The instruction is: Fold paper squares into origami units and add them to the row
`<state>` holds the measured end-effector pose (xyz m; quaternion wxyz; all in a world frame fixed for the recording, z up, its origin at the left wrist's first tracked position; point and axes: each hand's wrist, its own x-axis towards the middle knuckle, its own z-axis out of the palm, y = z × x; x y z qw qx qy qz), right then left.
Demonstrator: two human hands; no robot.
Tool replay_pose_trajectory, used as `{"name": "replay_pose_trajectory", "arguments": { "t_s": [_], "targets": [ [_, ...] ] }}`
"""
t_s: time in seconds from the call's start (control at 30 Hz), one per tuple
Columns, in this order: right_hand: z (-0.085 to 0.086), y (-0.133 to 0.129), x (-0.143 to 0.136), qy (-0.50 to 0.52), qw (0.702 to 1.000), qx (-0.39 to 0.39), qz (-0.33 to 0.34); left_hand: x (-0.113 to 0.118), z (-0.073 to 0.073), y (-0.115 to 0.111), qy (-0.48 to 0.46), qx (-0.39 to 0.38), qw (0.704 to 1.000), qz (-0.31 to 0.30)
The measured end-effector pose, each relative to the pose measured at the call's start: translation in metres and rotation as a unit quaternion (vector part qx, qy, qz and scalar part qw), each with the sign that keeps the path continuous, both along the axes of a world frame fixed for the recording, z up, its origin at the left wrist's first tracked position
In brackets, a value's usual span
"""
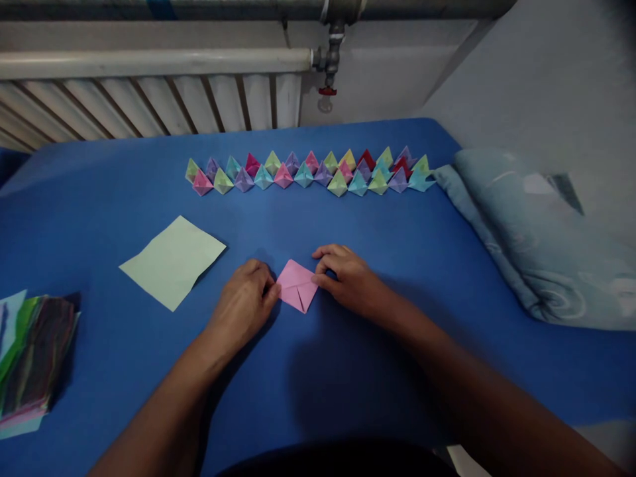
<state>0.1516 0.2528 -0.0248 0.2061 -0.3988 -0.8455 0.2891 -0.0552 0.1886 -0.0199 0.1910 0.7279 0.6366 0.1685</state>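
Pink folded paper (293, 271) lies on a smooth blue surface (124, 371), near the middle, between the two hands. Behind the far edge there is a white radiator (186, 103), a thick grey pipe (248, 10) above it, and a red valve handle (327, 91). At the right are a pale wall (521, 86) and a folded grey-green blanket (556, 245).

The pink piece is small and has the shape of a diamond. A line crosses it, and a dark slit goes from this line toward the near corner.

The left hand (248, 291) has its thumb and fingers clamped on the left corner. The right hand (350, 278) has its thumb at the right corner; whether its fingers also grip there, I cannot tell.

I count one pink piece, one pale green sheet (173, 262) at the left, and one stack of coloured papers (42, 351) at the left edge. Folded paper pieces (283, 175), more than twenty, stand in two rows; they overlap, so the exact number is unclear.
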Motion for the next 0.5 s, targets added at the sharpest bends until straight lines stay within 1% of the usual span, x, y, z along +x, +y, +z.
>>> {"name": "replay_pose_trajectory", "arguments": {
  "t_s": [0.17, 0.4, 0.5],
  "targets": [
    [-0.0019, 0.0002, -0.001, -0.001, 1.0, 0.006, -0.01, 0.0018, -0.001, 0.0007, 0.003, 0.002, 1.0, 0.008],
    [-0.0015, 0.0026, -0.0032, -0.001, 1.0, -0.004, -0.022, 0.0008, 0.0016, -0.0002, -0.005, -0.005, 0.999, 0.04],
    [-0.0001, 0.0046, -0.0042, -0.016, 1.0, -0.016, -0.022, -0.0014, -0.0001, -0.0006, -0.008, 0.005, 0.999, 0.037]
  ]
}}
